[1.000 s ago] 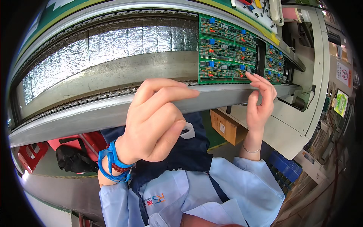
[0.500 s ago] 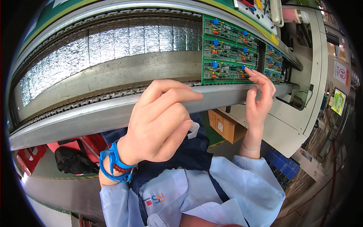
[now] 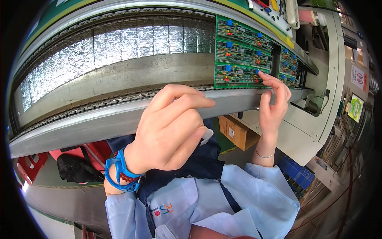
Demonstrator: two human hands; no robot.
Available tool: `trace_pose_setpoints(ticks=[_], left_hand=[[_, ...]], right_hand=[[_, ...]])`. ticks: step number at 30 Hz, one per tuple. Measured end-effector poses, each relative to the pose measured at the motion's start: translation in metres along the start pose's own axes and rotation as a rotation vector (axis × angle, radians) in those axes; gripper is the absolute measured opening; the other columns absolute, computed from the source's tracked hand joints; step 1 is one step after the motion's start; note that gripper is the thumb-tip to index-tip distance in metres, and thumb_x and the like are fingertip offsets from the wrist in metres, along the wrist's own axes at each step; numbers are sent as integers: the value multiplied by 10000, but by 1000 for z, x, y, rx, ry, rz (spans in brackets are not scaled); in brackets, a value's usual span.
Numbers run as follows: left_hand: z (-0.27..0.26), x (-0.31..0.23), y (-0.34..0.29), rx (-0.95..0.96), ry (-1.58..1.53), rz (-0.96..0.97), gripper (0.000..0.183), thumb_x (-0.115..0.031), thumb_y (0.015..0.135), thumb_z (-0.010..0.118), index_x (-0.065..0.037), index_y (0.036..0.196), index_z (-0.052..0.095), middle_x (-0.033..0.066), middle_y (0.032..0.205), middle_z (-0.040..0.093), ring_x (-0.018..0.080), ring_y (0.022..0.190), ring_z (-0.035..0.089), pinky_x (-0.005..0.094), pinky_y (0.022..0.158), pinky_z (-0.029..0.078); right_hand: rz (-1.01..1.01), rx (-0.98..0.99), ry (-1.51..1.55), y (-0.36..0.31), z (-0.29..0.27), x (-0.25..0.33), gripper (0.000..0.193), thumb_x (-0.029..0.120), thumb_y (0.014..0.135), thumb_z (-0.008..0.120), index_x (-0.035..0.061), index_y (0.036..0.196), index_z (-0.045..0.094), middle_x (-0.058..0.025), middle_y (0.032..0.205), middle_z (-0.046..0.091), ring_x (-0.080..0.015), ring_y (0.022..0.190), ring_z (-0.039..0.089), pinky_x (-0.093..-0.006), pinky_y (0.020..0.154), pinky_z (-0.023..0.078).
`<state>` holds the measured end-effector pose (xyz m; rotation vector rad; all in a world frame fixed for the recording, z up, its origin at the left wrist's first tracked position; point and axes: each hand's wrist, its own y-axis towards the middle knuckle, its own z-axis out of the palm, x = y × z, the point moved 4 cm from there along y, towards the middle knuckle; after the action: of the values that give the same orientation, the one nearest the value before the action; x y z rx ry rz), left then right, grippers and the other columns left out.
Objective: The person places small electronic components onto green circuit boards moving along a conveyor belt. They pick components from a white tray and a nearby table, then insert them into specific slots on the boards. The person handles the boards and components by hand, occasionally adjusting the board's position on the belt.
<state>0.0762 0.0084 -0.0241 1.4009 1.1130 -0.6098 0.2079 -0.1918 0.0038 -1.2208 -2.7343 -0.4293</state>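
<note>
- We curl our left hand (image 3: 169, 130) loosely, near-left of the circuit board (image 3: 240, 59); its hold we cannot tell;
- our half-open, empty right hand (image 3: 277, 104) overlaps the board's near edge.

Two bare hands are showing, one left hand (image 3: 169, 129) and one right hand (image 3: 275, 99), and three things are circling the wrists: one blue strap (image 3: 118, 166), one red beaded bracelet (image 3: 128, 178) and one thin bangle (image 3: 265, 157). Two green circuit boards are lying in a row, one left board (image 3: 238, 59) and one right board (image 3: 289, 65), with six blue components (image 3: 229, 44) standing on the left one, while those on the right one are looking too small to count. Two rails, one near rail (image 3: 99, 115) and one far rail (image 3: 119, 7), are flanking them, and one cardboard box (image 3: 234, 133), one black bag (image 3: 75, 167) and one white sign (image 3: 359, 78) are appearing around.
</note>
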Motion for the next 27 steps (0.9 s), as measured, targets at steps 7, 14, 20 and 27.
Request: trace_pose_setpoints(ticks=[7,14,20,27], left_hand=[[0,0,-1,4,-1,4,66,-62,701,511,-25,649,495,182,962,616,334,874,546,403,769,449],[1,0,-1,6,3,3,70,-65,703,512,-29,647,489,180,959,616,331,866,546,401,763,448],[1,0,-2,7,8,4,73,-66,704,511,-30,645,487,178,956,617,329,860,545,398,758,449],[1,0,-1,8,19,9,86,-71,714,512,-30,644,487,176,948,618,330,858,546,396,750,451]], right_hand=[[-5,5,-23,1,0,1,209,-45,714,443,61,875,522,-49,1010,656,-161,930,550,-316,902,283],[-14,9,-43,1,-1,2,207,-45,714,447,63,873,524,-45,1012,655,-160,927,550,-315,901,286],[-16,6,-46,1,0,1,200,-42,713,451,62,867,525,-43,1008,655,-160,920,547,-314,899,287],[-14,2,-45,1,0,1,200,-41,712,452,61,866,528,-43,1005,656,-163,915,546,-314,897,288]])
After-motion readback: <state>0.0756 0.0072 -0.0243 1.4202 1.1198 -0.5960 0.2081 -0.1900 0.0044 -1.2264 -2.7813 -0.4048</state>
